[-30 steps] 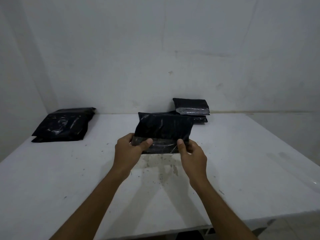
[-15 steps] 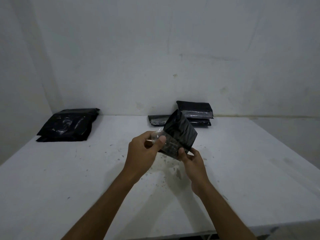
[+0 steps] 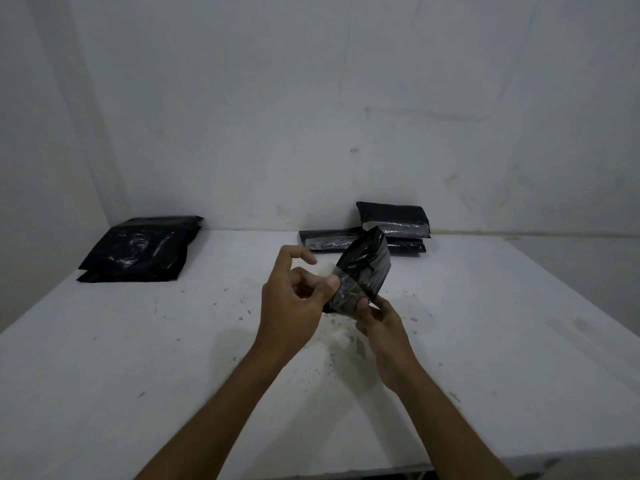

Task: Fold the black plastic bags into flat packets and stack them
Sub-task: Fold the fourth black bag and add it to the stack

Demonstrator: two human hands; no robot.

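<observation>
A folded black plastic bag (image 3: 365, 268) is held up above the middle of the white table (image 3: 138, 341), tilted with its top leaning right. My left hand (image 3: 294, 299) pinches its clear tape strip at the left edge with thumb and curled fingers, the index finger raised. My right hand (image 3: 379, 317) grips the bag's lower right corner from below. A pile of unfolded black bags (image 3: 142, 249) lies at the far left. Folded black packets (image 3: 393, 221) are stacked at the back by the wall, with one flat packet (image 3: 327, 239) beside them.
A white wall stands right behind the table. The tabletop around my hands is speckled with small dark marks. The table's front edge runs along the lower right.
The bag went from flat and wide between both hands to turned edge-on and tilted. My left hand has shifted to the tape strip, its index finger now lifted.
</observation>
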